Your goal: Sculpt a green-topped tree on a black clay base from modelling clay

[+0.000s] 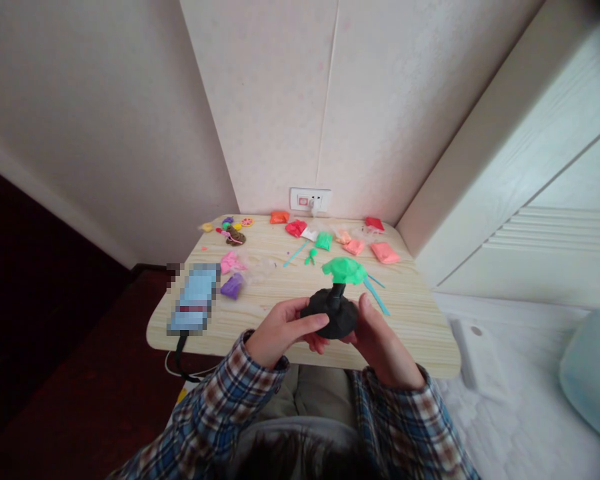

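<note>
Between my two hands is a black clay model [336,316] with a wide round base and a short upright stem. A bright green clay top [345,270] sits on the stem like a canopy. My left hand [293,325] grips the base from the left, its thumb lying on the upper side and its fingers underneath. From the right, my right hand [377,337] holds the base's edge with its thumb raised; its fingers are partly hidden behind the model. The model is held above the near part of the wooden table [260,327].
Clay packets in several colours, such as green [323,241], purple [231,286] and coral [385,253], lie across the table. Blue plastic tools [377,297] rest behind the model. At left is a pixelated phone [195,298] with a cable. A wall socket [311,199] is behind.
</note>
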Demonstrator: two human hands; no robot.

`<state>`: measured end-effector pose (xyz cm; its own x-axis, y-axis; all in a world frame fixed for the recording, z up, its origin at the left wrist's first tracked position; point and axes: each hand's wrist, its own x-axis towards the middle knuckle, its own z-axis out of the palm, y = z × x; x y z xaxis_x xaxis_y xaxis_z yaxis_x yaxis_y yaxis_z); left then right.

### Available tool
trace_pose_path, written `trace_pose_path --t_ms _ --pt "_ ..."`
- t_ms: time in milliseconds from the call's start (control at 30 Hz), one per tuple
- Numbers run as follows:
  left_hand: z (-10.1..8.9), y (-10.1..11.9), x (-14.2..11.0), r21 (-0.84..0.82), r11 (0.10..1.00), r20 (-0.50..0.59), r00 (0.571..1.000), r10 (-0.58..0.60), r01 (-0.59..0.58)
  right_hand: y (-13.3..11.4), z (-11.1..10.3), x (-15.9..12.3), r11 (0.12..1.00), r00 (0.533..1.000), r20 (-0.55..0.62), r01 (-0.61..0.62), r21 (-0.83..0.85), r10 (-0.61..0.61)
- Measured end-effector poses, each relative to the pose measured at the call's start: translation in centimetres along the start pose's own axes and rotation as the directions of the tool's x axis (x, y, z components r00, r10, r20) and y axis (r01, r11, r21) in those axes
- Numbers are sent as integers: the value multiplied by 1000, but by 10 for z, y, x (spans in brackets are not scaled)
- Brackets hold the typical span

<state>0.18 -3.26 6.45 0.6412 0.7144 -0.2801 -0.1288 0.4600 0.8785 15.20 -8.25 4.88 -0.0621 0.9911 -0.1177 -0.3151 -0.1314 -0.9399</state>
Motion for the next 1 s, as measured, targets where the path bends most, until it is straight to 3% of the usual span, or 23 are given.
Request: trace_pose_path --t_ms 133,300,467,667,867,1000 --pt "3 -1 0 -99 995 17 999 -31 32 -3 4 -5 958 995 53 -100 269 89" --pt "5 0 2 -149 980 117 987 -113 130 -13 9 -4 915 994 47 -112 389 102" --pt "7 6 3 -173 972 149 980 -133 158 -21 10 -3 905 990 86 -136 403 110" --pt "12 14 0 -164 975 95 986 -138 152 -22 5 -11 911 936 305 -274 309 178" --pt "14 13 -2 -123 984 98 989 -114 126 -22 10 -14 929 961 204 -238 284 184" --pt "14 9 -4 -125 985 97 990 -107 119 -19 10 -15 933 953 230 -254 255 196"
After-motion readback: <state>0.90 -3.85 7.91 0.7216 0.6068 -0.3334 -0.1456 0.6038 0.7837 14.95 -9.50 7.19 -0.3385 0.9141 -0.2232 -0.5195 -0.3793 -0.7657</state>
